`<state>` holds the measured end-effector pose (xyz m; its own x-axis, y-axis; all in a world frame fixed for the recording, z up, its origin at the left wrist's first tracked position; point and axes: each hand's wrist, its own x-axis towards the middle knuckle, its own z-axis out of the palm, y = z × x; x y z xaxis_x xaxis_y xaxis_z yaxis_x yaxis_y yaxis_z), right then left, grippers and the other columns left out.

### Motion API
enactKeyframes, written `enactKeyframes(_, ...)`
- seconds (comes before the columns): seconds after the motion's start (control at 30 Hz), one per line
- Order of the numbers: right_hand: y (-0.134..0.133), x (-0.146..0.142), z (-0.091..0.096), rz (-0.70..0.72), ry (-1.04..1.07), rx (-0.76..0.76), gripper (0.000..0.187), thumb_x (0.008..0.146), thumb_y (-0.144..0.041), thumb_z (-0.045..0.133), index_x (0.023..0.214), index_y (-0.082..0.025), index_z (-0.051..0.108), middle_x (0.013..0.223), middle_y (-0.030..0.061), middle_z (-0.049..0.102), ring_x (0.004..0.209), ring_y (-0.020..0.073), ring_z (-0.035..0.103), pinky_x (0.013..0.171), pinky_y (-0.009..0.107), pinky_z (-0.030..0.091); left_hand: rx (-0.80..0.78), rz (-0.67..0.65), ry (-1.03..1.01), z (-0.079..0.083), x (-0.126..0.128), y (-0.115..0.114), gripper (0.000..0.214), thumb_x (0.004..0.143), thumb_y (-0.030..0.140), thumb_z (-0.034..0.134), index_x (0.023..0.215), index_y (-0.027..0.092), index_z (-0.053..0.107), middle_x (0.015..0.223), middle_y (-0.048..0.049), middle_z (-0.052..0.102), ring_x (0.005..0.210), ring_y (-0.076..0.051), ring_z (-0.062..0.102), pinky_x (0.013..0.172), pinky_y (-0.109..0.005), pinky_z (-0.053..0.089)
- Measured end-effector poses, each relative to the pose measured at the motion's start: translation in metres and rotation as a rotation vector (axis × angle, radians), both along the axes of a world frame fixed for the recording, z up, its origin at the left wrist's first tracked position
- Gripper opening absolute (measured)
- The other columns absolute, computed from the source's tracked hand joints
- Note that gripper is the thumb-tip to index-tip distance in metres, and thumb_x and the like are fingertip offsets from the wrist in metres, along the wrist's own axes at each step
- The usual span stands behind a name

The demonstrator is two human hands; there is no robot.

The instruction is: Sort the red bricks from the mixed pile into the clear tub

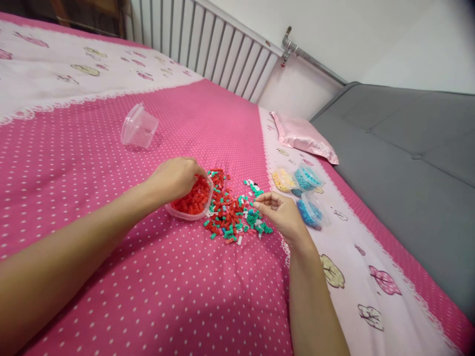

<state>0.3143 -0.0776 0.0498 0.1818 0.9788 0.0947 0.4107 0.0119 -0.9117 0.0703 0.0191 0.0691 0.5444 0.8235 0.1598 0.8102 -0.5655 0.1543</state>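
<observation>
A heap of small red, green and white bricks [232, 215] lies on the pink dotted bedspread [111, 163]. Just left of it stands a clear plastic cup [187, 212] filled with red bricks. My left hand [174, 177] rests over the cup's rim with its fingers curled down into the red bricks. My right hand [280, 212] hovers at the heap's right edge, fingertips pinched together; whatever is between them is too small to name.
An empty clear cup [139, 127] lies on its side at the upper left. Three lidded cups, one yellow [284, 179] and two blue [306, 179], sit right of the heap. A pink pillow [304, 136], a radiator [208, 42] and a grey sofa [408, 163] border the bed.
</observation>
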Motion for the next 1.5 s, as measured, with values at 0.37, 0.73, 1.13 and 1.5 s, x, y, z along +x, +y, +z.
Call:
enactKeyframes(0.37,0.000,0.000,0.000,0.000,-0.001,-0.011,0.026,0.062,-0.035,0.072,0.075,-0.015,0.063,0.067,0.0033,0.063,0.059,0.0127,0.055,0.055,0.024,0.043,-0.107,-0.074,-0.027,0.005,-0.001,-0.002,0.042,0.075,0.016,0.041,0.106,0.026,0.067,0.094,-0.0065,0.070,0.082,-0.022,0.063,0.075,-0.030,0.042)
enactKeyframes(0.73,0.001,0.000,0.000,0.001,0.001,-0.004,0.027,0.062,-0.035,0.072,0.075,-0.014,0.062,0.066,0.0024,0.062,0.058,0.0117,0.055,0.056,0.023,0.043,0.016,-0.005,0.064,0.010,-0.003,-0.001,0.029,0.079,0.031,0.048,0.098,0.028,0.069,0.093,-0.0025,0.067,0.082,-0.017,0.060,0.071,-0.026,0.041)
enactKeyframes(1.13,0.001,0.000,-0.002,0.003,-0.019,-0.001,0.029,0.062,-0.038,0.072,0.075,-0.014,0.063,0.066,0.0029,0.063,0.059,0.0127,0.056,0.055,0.024,0.043,0.052,0.144,0.084,0.002,0.000,-0.002,0.031,0.082,0.024,0.044,0.103,0.027,0.068,0.098,-0.0058,0.061,0.087,-0.021,0.059,0.066,-0.027,0.042)
enactKeyframes(1.5,0.003,0.002,-0.005,0.011,-0.026,-0.002,0.030,0.062,-0.040,0.072,0.076,-0.014,0.063,0.068,0.0038,0.064,0.060,0.0137,0.056,0.056,0.025,0.044,0.043,0.080,0.030,-0.004,-0.006,0.008,0.041,0.073,0.007,0.041,0.090,0.029,0.072,0.093,-0.0045,0.062,0.080,-0.019,0.058,0.066,-0.028,0.041)
